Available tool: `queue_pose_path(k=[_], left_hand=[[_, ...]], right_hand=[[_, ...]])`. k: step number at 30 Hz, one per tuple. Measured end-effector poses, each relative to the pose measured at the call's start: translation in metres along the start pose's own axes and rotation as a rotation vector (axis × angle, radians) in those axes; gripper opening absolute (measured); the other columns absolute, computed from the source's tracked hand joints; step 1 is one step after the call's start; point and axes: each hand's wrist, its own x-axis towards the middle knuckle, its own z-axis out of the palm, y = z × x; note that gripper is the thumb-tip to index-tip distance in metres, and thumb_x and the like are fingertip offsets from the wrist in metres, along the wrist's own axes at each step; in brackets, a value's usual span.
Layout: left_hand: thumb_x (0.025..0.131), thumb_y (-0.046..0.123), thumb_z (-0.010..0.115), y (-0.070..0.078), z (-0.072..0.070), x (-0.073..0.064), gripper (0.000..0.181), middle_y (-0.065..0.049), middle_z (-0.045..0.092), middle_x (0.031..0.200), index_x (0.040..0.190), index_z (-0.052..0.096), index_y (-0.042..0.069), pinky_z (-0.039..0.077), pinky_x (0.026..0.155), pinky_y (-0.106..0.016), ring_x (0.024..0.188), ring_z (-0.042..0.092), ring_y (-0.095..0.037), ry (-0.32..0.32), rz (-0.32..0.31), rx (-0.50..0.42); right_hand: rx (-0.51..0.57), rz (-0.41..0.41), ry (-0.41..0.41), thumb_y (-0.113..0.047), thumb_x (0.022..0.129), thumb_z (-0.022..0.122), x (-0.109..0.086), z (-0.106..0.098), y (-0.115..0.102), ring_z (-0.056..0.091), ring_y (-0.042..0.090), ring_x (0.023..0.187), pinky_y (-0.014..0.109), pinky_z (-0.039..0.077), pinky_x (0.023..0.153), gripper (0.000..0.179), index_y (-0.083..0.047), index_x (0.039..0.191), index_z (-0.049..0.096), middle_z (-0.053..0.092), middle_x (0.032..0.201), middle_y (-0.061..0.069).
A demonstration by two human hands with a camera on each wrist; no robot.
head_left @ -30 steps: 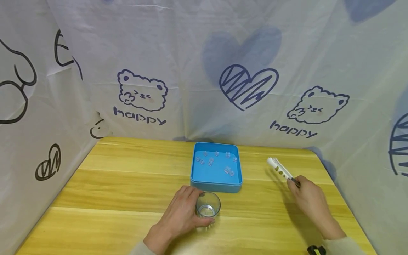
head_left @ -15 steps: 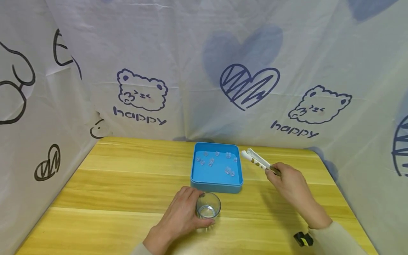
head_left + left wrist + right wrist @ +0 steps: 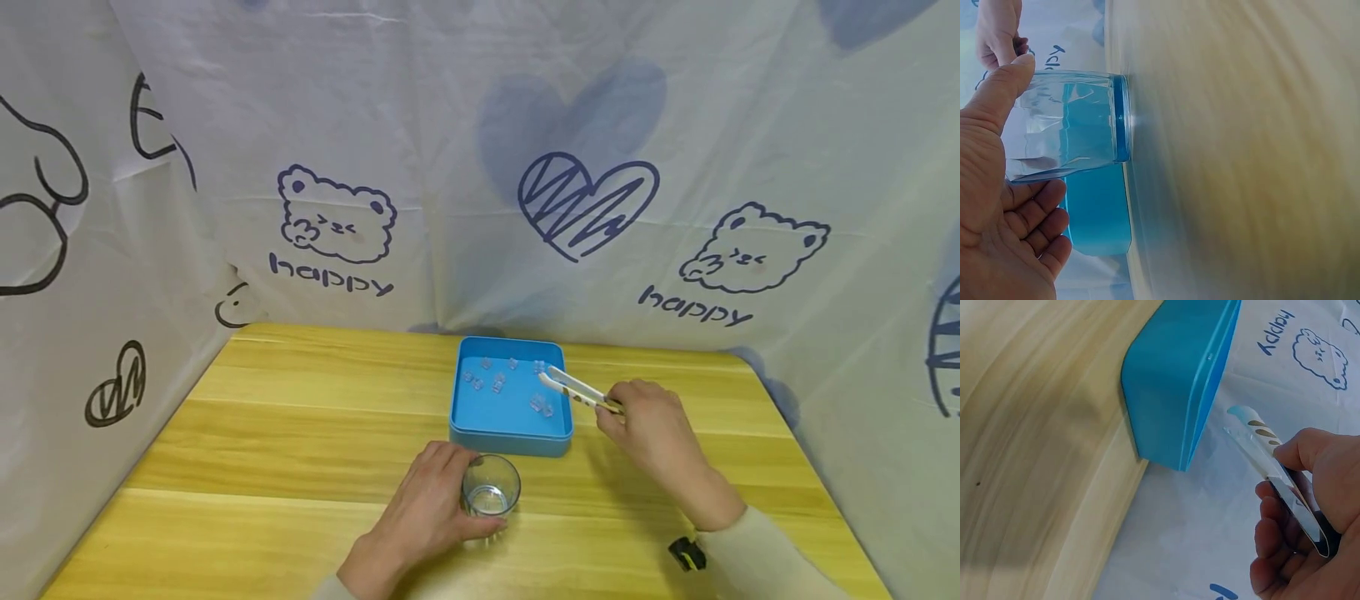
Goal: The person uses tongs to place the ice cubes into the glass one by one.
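Note:
My left hand [image 3: 427,498] grips the side of a clear drinking glass [image 3: 491,485] that stands upright on the table. In the left wrist view the thumb and fingers lie around the upper part of the glass [image 3: 1085,125]. My right hand [image 3: 660,429] holds a pair of white tongs [image 3: 576,388] with slotted tips. The tips are slightly apart, over the right side of a blue square tray [image 3: 512,443]. Inside the tray lie several small clear cubes [image 3: 498,382]. One of them [image 3: 538,366] is close to the tong tips; whether they touch cannot be told.
The wooden table [image 3: 285,442] runs back to a pale printed cloth [image 3: 450,167] that hangs behind and at both sides. The glass stands just in front of the tray. A dark band [image 3: 687,553] hangs by the right sleeve.
My right hand has moved left with the tongs, from the table's right side until their tips came over the tray. My left hand and the glass have stayed in place.

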Motion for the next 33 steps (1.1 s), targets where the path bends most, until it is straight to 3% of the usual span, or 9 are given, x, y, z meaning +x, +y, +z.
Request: queue_pose_path(k=[13,24,33], left_hand=[[0.074,0.067,0.087,0.000,0.001,0.000,0.080,0.000,0.065,0.120,0.128,0.066,0.011,0.050,0.108,-0.044,0.118,0.056,-0.020,0.004,0.011,0.004],[0.075,0.065,0.087,0.000,-0.001,0.000,0.080,0.000,0.064,0.121,0.129,0.066,0.011,0.049,0.109,-0.045,0.119,0.055,-0.020,-0.012,-0.007,-0.019],[0.074,0.064,0.088,0.000,-0.001,0.001,0.079,0.000,0.064,0.121,0.129,0.066,0.011,0.049,0.110,-0.045,0.119,0.055,-0.020,-0.017,-0.019,-0.026]], right_hand=[[-0.012,-0.093,0.063,-0.012,0.090,0.076,0.000,0.017,-0.002,0.052,0.023,0.070,0.041,0.051,0.067,0.013,-0.001,0.088,0.069,0.060,0.075,0.006],[-0.025,-0.036,-0.037,-0.014,0.091,0.077,0.004,0.016,-0.002,0.047,0.019,0.066,0.037,0.046,0.064,0.016,-0.003,0.083,0.068,0.055,0.070,0.002],[-0.056,-0.036,-0.083,-0.016,0.090,0.078,0.008,0.021,-0.007,0.045,0.019,0.065,0.036,0.044,0.065,0.021,-0.006,0.078,0.064,0.051,0.068,0.000]])
